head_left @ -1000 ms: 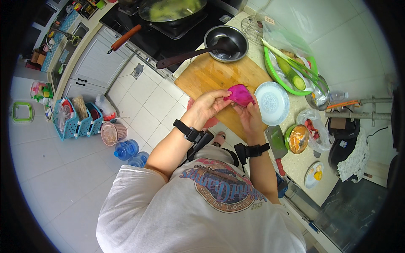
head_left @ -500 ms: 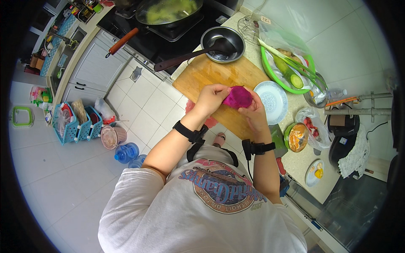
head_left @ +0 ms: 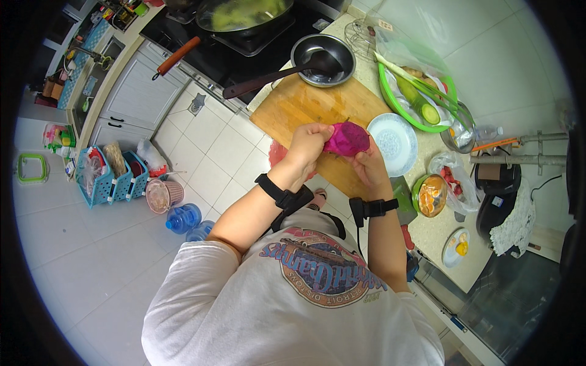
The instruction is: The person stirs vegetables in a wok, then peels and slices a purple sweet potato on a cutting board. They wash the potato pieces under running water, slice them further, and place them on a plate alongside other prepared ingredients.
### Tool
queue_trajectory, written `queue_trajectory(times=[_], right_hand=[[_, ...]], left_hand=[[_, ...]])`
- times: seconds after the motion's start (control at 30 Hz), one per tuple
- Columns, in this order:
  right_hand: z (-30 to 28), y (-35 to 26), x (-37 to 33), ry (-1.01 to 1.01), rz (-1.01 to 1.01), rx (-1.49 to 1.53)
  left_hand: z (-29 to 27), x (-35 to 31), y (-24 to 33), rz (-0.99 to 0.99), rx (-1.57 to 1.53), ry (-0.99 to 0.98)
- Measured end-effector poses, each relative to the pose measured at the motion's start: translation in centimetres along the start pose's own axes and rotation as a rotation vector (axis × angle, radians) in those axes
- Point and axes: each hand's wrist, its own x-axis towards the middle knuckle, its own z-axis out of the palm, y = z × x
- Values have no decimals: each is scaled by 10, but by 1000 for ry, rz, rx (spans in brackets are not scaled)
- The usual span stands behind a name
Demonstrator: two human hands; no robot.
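Above the wooden cutting board (head_left: 320,100) I hold a piece of magenta dragon fruit (head_left: 349,139) between both hands. At its left side, the thumb and fingertips of my left hand (head_left: 310,141) pinch the edge of the fruit. My right hand (head_left: 370,163) grips it from the right and below, with the thumb on the near side. The fruit's underside is hidden. Just right of it lies a white-and-blue plate (head_left: 394,145) with nothing on it.
A steel bowl (head_left: 302,58) with a dark ladle (head_left: 262,82) stands at the board's far edge. Beyond is a pan (head_left: 229,29) on the stove. To the right are a green basket (head_left: 390,97) of vegetables, a bowl of orange segments (head_left: 431,196) and a small plate (head_left: 450,255).
The dragon fruit has tilted in my hands, and more of its outer side shows. My right fingers have shifted lower along it; my left hand keeps its pinch.
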Motion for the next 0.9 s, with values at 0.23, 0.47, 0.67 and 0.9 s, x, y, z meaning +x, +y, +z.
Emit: queue_trajectory(times=[0.23, 0.47, 0.67, 0.9], right_hand=[[26, -11, 5, 129, 105, 69], [40, 10, 25, 332, 9, -336], [34, 12, 21, 344, -59, -482], [29, 24, 22, 380, -172, -627]], left_hand=[[2, -1, -3, 486, 354, 317], [0, 0, -14, 832, 636, 303], [2, -6, -17, 544, 309, 140], [2, 1, -26, 592, 486, 323]])
